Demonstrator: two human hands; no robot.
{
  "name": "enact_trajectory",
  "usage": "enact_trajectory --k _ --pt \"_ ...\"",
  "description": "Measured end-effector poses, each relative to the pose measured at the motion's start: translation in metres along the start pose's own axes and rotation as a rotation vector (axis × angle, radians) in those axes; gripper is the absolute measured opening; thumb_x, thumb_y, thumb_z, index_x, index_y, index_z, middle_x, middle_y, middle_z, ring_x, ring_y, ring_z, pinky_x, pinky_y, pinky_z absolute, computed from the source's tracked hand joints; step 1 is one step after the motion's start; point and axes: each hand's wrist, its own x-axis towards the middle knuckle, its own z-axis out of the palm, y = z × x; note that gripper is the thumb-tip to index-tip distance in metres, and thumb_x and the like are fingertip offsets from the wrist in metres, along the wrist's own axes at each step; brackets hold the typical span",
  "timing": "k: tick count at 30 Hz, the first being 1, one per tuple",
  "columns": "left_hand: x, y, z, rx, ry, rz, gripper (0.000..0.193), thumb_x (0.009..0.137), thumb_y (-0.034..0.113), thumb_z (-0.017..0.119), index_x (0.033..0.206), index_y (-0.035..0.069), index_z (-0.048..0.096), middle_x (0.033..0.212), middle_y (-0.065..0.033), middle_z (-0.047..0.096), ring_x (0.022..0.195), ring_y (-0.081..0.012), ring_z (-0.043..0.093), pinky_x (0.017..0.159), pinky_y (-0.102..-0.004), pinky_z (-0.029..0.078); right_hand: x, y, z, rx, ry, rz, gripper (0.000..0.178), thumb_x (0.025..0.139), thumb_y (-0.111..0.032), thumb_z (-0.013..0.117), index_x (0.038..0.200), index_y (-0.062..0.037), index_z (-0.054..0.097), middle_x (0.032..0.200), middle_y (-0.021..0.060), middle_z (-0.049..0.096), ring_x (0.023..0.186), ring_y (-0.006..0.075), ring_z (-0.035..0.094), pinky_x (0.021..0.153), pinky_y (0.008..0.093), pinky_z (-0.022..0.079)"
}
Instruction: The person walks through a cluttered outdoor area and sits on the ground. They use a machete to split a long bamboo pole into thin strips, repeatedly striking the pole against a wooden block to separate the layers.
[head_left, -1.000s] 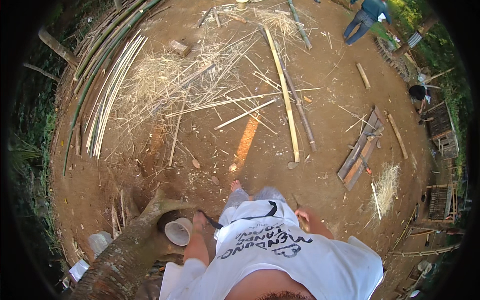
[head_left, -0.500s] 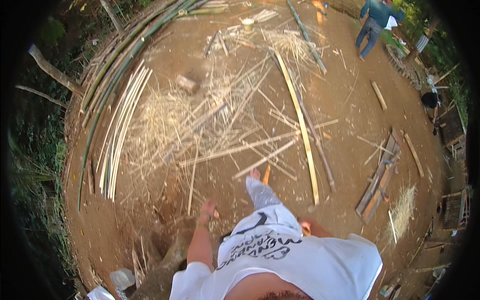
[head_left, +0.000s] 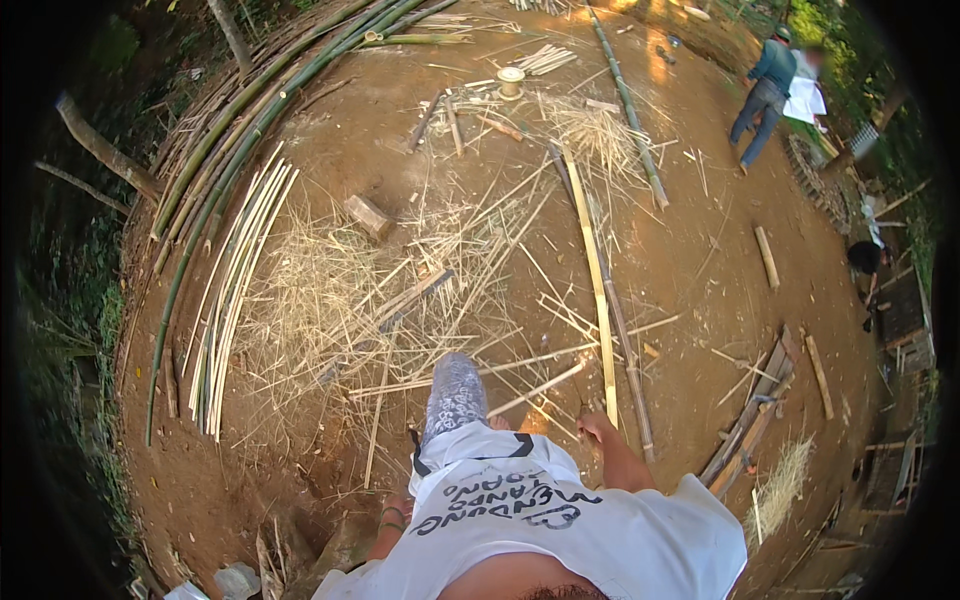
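My right hand hangs to the right of my body, fingers loosely apart, with nothing seen in it. In the view it lies next to the near end of a long yellow split bamboo strip; I see no contact. My left hand is low at my left side, partly covered by my white shirt, and its fingers are hard to make out. Ahead of my raised left knee lies a loose heap of bamboo shavings and thin strips. A dark pole runs beside the yellow strip.
Pale bamboo slats lie in a bundle at left, beside long green poles. A wood block, a spool and dark planks sit on the dirt. Two people stand far right, near a white sheet.
My left leg has swung forward in a step. The right hand has come forward into clearer view, while the left hand has dropped back toward my side. Ahead, a second person shows.
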Motion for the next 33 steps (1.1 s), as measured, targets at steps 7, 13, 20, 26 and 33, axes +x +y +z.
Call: enact_trajectory --k 7,13,20,26,33 --pt "0.062 0.178 -0.022 0.985 -0.164 0.436 0.034 0.09 0.031 0.05 0.107 0.008 0.07 0.106 -0.0181 0.07 0.093 -0.0328 0.069 0.081 -0.0432 0.054 0.036 -0.215 -0.017 0.024 -0.023 0.053 0.02 0.077 -0.019 0.067 0.077 0.0005 0.067 0.073 0.0102 0.064 0.057 0.019 0.055 0.052 0.0377 0.043" --pt "0.153 0.388 -0.032 0.35 0.023 0.38 0.024 0.088 0.024 0.054 0.094 0.006 0.068 0.094 -0.0178 0.07 0.083 -0.0338 0.069 0.074 -0.0444 0.055 0.1 -0.291 -0.048 -0.167 -0.167 0.166 0.023 0.092 -0.024 0.06 0.096 -0.0026 0.068 0.081 0.0117 0.067 0.074 0.0224 0.065 0.066 0.0368 0.05" --pt "0.083 0.667 -0.131 -0.228 0.021 0.517 0.033 0.091 0.026 0.058 0.113 0.003 0.065 0.1 -0.0141 0.07 0.09 -0.0251 0.068 0.077 -0.0368 0.053 0.109 -0.443 -0.107 0.028 -0.403 -0.131 0.006 0.083 -0.003 0.059 0.083 -0.0032 0.065 0.073 0.0058 0.064 0.067 0.0162 0.063 0.061 0.0318 0.05" --pt "0.106 0.802 -0.184 -0.379 0.121 0.553 0.044 0.088 0.036 0.062 0.122 0.008 0.064 0.107 -0.0132 0.07 0.096 -0.0226 0.067 0.085 -0.0332 0.052 0.173 -0.651 -0.039 -0.19 0.082 0.125 0.021 0.076 -0.011 0.069 0.094 0.0007 0.068 0.08 0.0128 0.066 0.066 0.0225 0.063 0.057 0.0402 0.048" --pt "0.178 0.959 -0.225 -0.114 0.141 0.713 0.038 0.088 0.03 0.065 0.119 0.007 0.064 0.108 -0.0134 0.07 0.103 -0.0264 0.066 0.09 -0.0373 0.051 0.332 -0.806 -0.007 -0.607 -0.169 0.102 0.033 0.067 -0.03 0.075 0.085 -0.0025 0.074 0.087 0.0146 0.07 0.077 0.0251 0.065 0.071 0.0389 0.051"
